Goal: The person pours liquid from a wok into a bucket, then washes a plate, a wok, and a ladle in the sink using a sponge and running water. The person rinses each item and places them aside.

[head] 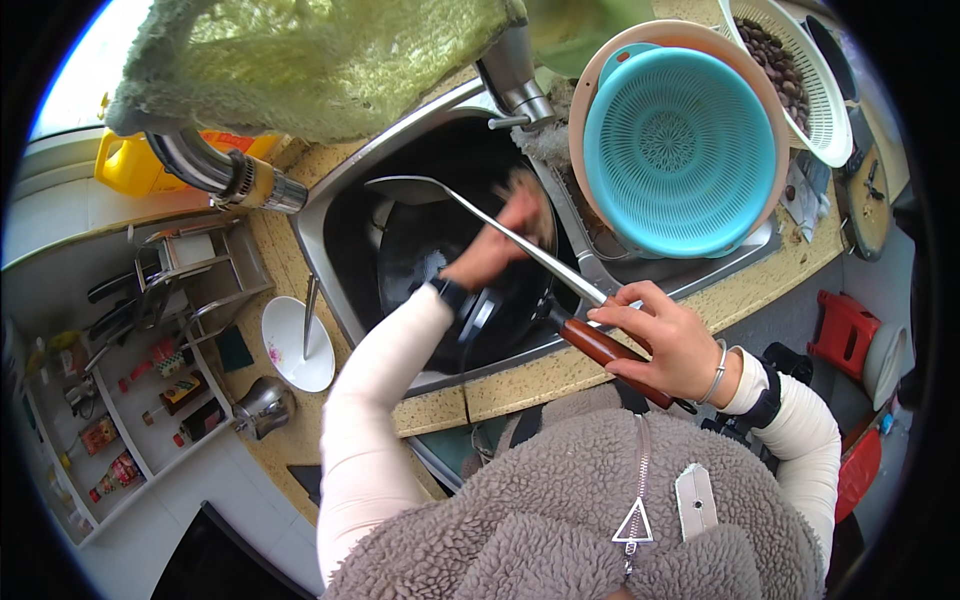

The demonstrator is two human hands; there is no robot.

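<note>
A black wok (420,262) with a brown wooden handle (600,345) lies in the left basin of a stainless steel sink (330,300). My right hand (664,341) grips the long metal handle of a spatula (540,259) near its end, with its fingers also at the wok's handle. The spatula's blade (409,189) rests across the wok's far left side. My left hand (517,221) is blurred over the wok's right inner side, partly behind the spatula shaft; whether it holds something tan at its fingertips cannot be told.
A blue colander (679,150) inside a pinkish basin (581,165) covers much of the right basin. Behind it is a white basket (825,120) of brown nuts or dates. A metal faucet (517,75) stands behind the sink. To the left are a white bowl (289,341) with chopsticks, a metal pot (266,407) and a condiment rack (142,420).
</note>
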